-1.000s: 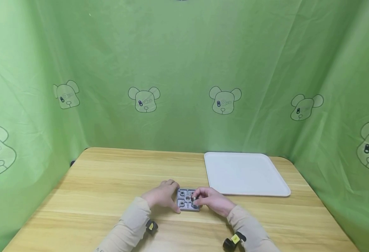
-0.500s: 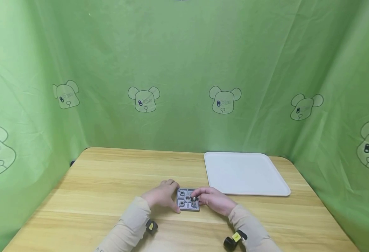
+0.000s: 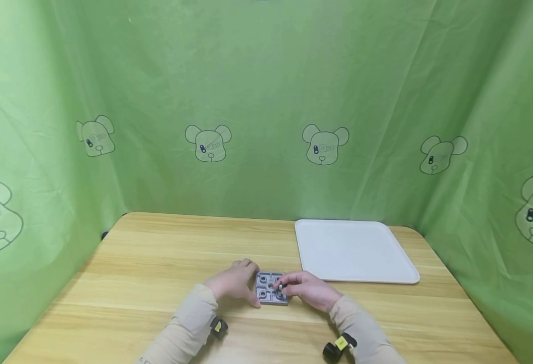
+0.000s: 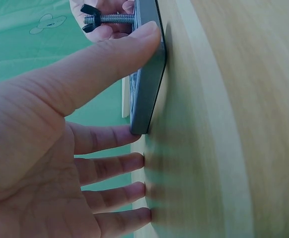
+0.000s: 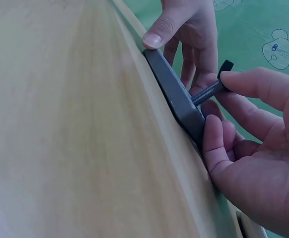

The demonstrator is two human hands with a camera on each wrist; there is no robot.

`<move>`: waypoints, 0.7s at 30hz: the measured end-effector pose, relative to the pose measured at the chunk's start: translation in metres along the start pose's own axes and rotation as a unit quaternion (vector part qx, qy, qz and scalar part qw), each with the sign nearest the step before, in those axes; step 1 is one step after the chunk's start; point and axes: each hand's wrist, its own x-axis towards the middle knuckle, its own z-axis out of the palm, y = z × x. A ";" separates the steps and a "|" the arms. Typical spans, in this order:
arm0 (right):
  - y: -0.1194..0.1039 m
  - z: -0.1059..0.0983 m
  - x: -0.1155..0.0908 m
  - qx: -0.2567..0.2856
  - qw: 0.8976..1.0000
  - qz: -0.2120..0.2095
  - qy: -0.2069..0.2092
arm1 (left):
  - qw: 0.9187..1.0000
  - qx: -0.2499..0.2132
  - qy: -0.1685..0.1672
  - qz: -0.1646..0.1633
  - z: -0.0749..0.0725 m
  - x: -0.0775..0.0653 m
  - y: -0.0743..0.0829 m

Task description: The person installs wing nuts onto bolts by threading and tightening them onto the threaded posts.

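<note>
A grey square plate (image 3: 268,302) with several recessed holes lies on the table in front of the person. My left hand (image 3: 234,281) holds its left side, thumb on the near edge and index finger at the far corner; the other fingertips touch the tabletop. From the plate's right part rises a threaded bolt (image 4: 117,19) topped by a black wing nut (image 4: 91,19). My right hand (image 3: 310,291) pinches the wing nut between its fingers. In the right wrist view, one fingertip lies against the wing nut and curled fingers (image 5: 213,131) rest by the plate's edge.
A white tray (image 3: 354,250) stands at the back right of the wooden table (image 3: 166,258), just beyond the right hand. Green curtains (image 3: 266,91) enclose the table at the back and sides. Each forearm carries a small black camera.
The right hand's fingers spread away from the wing nut half a second ago and have come together on it again. The left hand and the plate stay in place.
</note>
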 end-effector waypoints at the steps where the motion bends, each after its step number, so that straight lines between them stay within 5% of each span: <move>1: 0.000 0.000 0.000 0.000 1.000 0.000 0.002 | 1.000 0.000 0.000 0.000 0.000 0.000 0.000; 13: -0.001 0.006 0.003 -0.040 0.998 -0.003 0.045 | 1.000 0.002 0.004 0.006 -0.001 0.000 -0.001; 21: 0.000 0.006 0.004 -0.045 0.998 -0.006 0.053 | 0.999 -0.023 0.006 0.048 0.003 0.009 -0.013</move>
